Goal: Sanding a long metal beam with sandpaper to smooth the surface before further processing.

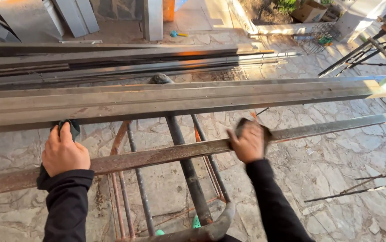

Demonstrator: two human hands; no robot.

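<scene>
A curved, worn metal piece [211, 229] is sitting closest to the camera at the bottom edge, part of a rusty stand [188, 175] whose thin rods and thicker dark post are rising from the stone-paved ground [336, 170]. Two arms in black sleeves are reaching up from below. The left hand [64, 152] is closing over a dark cloth [69, 127], its fingers curled around the cloth and pressing down on the rusty steel bar [157, 157] that is running across the view from lower left to upper right. The right hand [248, 142] is gripping the same bar further along, wrapped around it over a dark pad or rag [251, 125] that is showing above the knuckles; this hand is looking slightly blurred. The bar is lying across the stand, just in front of a wider grey steel profile [179, 98] resting parallel behind it. More long steel sections [112, 60] are lying stacked beyond that. A cardboard box [309, 11] is standing far off at the top right.
</scene>
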